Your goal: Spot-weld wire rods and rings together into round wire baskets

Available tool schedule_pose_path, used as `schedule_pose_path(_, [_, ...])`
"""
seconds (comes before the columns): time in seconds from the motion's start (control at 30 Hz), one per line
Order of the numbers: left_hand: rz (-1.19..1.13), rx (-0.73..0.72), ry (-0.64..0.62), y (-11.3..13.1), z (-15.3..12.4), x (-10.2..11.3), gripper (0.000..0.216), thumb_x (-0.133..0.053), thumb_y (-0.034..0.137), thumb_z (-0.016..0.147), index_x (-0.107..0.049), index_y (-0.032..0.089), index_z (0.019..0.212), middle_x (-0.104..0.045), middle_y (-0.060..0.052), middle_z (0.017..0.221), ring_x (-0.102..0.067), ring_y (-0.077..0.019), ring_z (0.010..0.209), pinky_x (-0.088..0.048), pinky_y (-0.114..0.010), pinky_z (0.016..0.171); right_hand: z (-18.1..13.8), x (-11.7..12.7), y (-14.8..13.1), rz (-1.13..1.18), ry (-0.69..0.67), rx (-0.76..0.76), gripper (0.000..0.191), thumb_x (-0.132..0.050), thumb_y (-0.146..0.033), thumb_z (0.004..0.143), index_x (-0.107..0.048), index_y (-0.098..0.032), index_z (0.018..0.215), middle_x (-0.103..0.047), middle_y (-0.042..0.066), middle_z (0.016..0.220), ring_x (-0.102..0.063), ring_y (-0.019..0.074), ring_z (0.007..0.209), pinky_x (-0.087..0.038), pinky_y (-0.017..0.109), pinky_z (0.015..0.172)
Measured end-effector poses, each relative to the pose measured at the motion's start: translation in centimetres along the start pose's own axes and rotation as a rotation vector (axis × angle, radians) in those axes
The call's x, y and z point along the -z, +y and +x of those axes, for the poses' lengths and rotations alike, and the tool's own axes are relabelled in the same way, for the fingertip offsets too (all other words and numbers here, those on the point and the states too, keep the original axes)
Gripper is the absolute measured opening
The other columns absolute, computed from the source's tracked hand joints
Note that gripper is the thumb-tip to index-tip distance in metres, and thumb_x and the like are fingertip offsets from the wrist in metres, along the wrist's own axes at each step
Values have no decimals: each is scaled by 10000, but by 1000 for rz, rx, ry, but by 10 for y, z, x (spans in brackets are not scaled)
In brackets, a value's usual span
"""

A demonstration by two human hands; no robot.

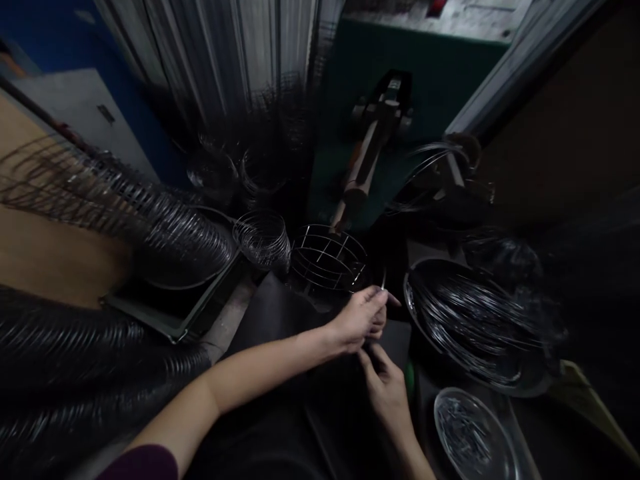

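Observation:
My left hand (361, 317) is closed above my lap, and a short, thin, bright metal wire (384, 277) stands up from between its thumb and fingers. Just below it, my right hand (387, 387) has its thumb and fingertips brought together close against the left fist. What they pinch, if anything, is hidden. A round wire frame (330, 233) with rings and short cross wires sits just beyond my left hand. Over its far rim reaches the rod-like arm (364, 157) of a green machine (435, 87).
At right stand a basin (409, 293) of bent wires (465, 320) and a clear bowl (507, 443) of short metal pieces (463, 433). Stacked wire rings (165, 220) lie at left above a green-edged tray (173, 330). Wire coils (263, 237) stand beside the frame.

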State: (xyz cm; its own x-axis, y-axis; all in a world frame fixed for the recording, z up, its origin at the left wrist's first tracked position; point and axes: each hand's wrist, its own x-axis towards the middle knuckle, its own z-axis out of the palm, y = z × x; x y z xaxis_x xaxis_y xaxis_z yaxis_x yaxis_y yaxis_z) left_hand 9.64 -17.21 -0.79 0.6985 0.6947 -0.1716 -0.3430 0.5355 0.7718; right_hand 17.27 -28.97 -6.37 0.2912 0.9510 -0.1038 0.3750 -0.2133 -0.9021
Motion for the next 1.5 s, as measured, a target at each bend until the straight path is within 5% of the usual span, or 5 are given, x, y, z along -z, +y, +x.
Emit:
schedule_pose_path(0.13, [663, -217, -13, 23, -20, 45, 395, -498, 487, 856, -610, 173, 1068, -615, -54, 852, -586, -152, 815, -475, -299, 773, 18, 5, -10, -14, 28, -33, 369, -508, -566, 787, -634, -225, 850, -628, 27, 646, -566, 180, 533, -471, 287, 516])
schedule_pose_path(0.27, [1328, -522, 326, 78, -22, 119, 583, -613, 420, 789, -455, 188, 1300, -482, -128, 1300, -432, -267, 1219, -330, -447, 1041, 57, 29, -23, 30, 72, -19, 374, -510, -567, 798, -607, -225, 913, -564, -7, 583, -520, 142, 485, -426, 249, 461])
schedule_pose_path(0.43, [1754, -405, 281, 106, 32, 161, 945, -775, 361, 573, -312, 155, 1371, -371, -177, 1375, -290, -388, 1299, -221, -600, 1049, 141, 37, -47, 217, 111, 75, 365, -572, -545, 762, -587, -195, 864, -525, -30, 604, -444, 82, 459, -343, 192, 401])
schedule_pose_path(0.7, [1551, -600, 210, 82, 53, 182, 436, -567, 208, 710, -444, 130, 1120, -489, -100, 1057, -524, -220, 987, -466, -379, 900, 240, 10, -91, 614, 45, 86, 345, -695, -452, 655, -595, -154, 796, -492, -53, 583, -376, 31, 415, -258, 154, 348])
schedule_pose_path(1.5, [1325, -736, 216, 91, 56, 201, 479, -606, 183, 665, -488, 182, 1130, -475, -50, 999, -498, -187, 913, -462, -357, 863, 273, -37, -95, 632, 15, 104, 383, -695, -501, 641, -476, -207, 751, -398, -99, 460, -340, 44, 370, -281, 165, 345])
